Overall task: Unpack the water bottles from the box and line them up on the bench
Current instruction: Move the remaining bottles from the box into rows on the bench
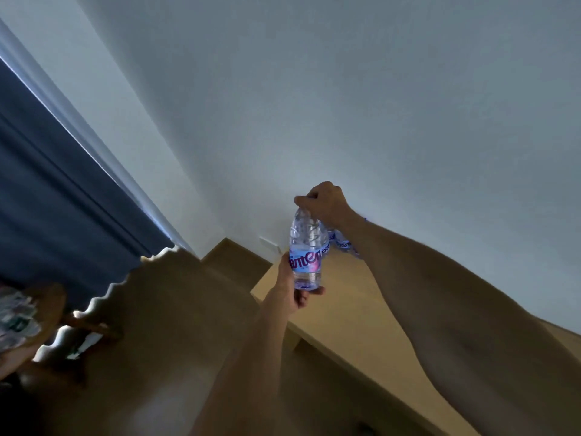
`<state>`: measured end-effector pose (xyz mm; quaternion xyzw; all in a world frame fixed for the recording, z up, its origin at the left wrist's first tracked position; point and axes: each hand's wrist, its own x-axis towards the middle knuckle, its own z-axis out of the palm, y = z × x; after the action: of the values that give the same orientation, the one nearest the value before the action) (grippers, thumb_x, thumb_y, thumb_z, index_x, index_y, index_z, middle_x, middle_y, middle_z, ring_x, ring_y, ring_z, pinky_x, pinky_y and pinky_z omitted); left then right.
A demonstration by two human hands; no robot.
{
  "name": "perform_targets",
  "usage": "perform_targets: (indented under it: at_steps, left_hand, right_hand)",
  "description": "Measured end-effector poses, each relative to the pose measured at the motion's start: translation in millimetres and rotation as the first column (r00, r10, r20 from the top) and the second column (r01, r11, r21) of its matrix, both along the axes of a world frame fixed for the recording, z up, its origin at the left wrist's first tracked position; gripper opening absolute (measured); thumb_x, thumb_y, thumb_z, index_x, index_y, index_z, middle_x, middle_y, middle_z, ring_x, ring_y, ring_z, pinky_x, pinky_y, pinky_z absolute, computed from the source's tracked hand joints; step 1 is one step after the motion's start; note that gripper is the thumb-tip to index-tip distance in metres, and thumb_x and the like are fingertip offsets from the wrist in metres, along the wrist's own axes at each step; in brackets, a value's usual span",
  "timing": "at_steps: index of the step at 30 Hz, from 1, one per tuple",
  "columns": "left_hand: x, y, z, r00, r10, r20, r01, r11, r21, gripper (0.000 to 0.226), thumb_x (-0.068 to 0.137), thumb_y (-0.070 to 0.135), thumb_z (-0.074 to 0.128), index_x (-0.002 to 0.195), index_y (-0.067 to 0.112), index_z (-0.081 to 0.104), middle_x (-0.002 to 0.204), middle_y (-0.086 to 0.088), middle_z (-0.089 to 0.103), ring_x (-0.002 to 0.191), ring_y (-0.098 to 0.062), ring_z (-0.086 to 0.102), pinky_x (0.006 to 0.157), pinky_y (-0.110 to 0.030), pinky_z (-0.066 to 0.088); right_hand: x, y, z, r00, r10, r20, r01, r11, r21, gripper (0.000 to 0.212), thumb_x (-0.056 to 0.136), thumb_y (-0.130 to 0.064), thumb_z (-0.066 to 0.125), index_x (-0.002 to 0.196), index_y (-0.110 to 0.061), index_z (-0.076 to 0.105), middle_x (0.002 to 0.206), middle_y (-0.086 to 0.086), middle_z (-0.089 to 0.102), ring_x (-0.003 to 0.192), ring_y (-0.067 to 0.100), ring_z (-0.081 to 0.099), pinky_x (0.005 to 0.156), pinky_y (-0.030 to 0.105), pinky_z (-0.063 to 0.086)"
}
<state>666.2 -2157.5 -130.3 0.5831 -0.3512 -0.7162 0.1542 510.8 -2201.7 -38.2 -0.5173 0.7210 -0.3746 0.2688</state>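
Fingers (314, 196) of the right hand (323, 201) curled together over the cap end of the water bottle (306, 253), pinching its top from above. Left hand (290, 287) cups the bottle's lower body, thumb side on the label, fingers wrapped under the base. Both hands clamped on the one bottle.

Bottle upright, held in the air over the far left end of the worktop (339, 313), not yet set down as far as I can tell. Just behind it, against the wall (377, 121), other bottles (342, 243) already stand, partly hidden by the right forearm; count unclear.

Box not in sight. Blue curtain (56, 199) hangs at left, wooden floor (163, 309) below it.

My read: placing step, row part built. To do it well I'd lower the base flat onto the worktop just beside the standing bottles, on the near side, keeping the top pinch to hold it plumb. Ease the left hand out from under first, then let go at the cap. Watch the right forearm: it passes close to the standing bottles and could topple them on the way back.
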Motion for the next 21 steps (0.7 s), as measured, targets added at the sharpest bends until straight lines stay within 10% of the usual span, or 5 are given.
perform_targets:
  at_steps: [11,15,21]
  left_hand:
    - [-44.5,-56.7,-43.1,0.931,-0.336,0.139,0.313,0.935,0.168,0.062,0.095,0.057,0.034,0.101,0.004,0.065,0.087,-0.019,0.07,0.058,-0.02,0.056,0.046,-0.021,0.039]
    - [-49.4,-101.2,-57.6,0.799,-0.356,0.484,0.426,0.904,-0.037,0.042,0.098,0.042,0.042,0.105,0.004,0.059,0.083,-0.016,0.074,0.065,-0.024,0.067,0.065,-0.033,0.053]
    - [-30.8,-202.7,-72.7,0.316,-0.184,0.931,0.899,0.371,-0.231,0.045,0.092,0.032,0.053,0.133,0.018,0.046,0.12,-0.011,0.061,0.11,-0.028,0.062,0.088,-0.036,0.048]
  right_hand:
    - [-64.6,-45.2,-26.0,0.955,0.18,-0.235,-0.071,0.91,0.41,0.039,0.074,-0.035,0.072,0.06,-0.013,0.044,0.059,0.004,0.048,0.053,0.017,0.047,0.052,0.024,0.038]
    - [-58.2,-58.0,-61.1,0.884,0.269,-0.382,-0.06,0.876,0.479,0.039,0.073,-0.041,0.072,0.067,-0.013,0.046,0.073,0.003,0.055,0.069,0.021,0.056,0.057,0.026,0.04]
    - [-54.1,-99.0,-127.8,0.815,0.241,-0.527,0.078,0.856,0.512,0.038,0.077,-0.044,0.064,0.106,-0.019,0.065,0.104,0.007,0.066,0.097,0.027,0.064,0.069,0.032,0.048]
